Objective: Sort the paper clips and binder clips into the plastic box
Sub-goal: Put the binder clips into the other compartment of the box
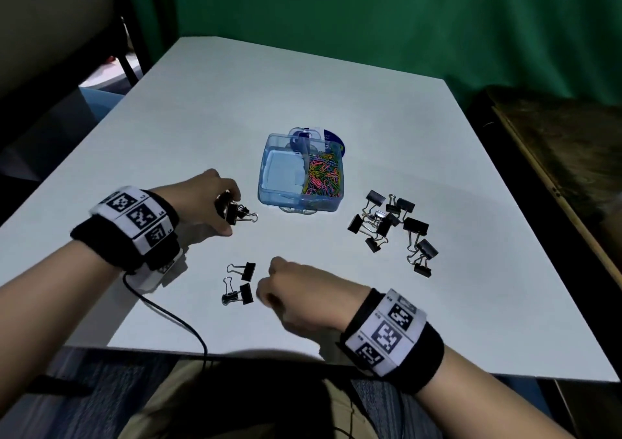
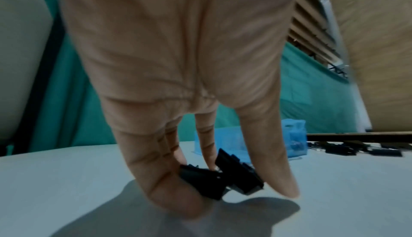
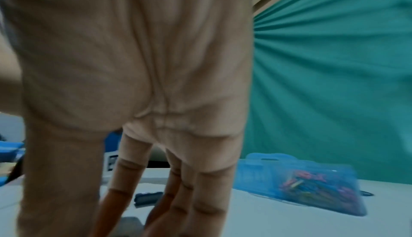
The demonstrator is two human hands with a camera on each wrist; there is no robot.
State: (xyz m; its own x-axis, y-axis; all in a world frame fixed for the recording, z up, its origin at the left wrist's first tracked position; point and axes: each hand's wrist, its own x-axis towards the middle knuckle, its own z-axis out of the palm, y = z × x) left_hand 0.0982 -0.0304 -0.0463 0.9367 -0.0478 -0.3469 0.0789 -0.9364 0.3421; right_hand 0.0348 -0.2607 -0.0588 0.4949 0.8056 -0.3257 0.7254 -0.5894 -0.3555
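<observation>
A clear blue plastic box (image 1: 266, 169) stands open mid-table. Its right compartment holds coloured paper clips (image 1: 324, 176); its left compartment shows only a pale floor. To the left of the box, my left hand (image 1: 232, 216) grips a small bunch of black binder clips (image 2: 223, 177) just above the table. Near the front edge, my right hand (image 1: 266, 283) reaches down beside loose binder clips (image 1: 247, 270), its fingers hanging fairly straight and holding nothing that shows. One of those clips (image 3: 148, 197) lies beyond the fingertips. A pile of binder clips (image 1: 390, 223) lies to the right of the box.
The white table (image 1: 370, 102) ends close to my body. A black cable (image 1: 175, 317) runs from my left wrist over the front edge. A wooden board (image 1: 555, 156) stands off the right side and a green curtain (image 1: 370, 17) hangs behind.
</observation>
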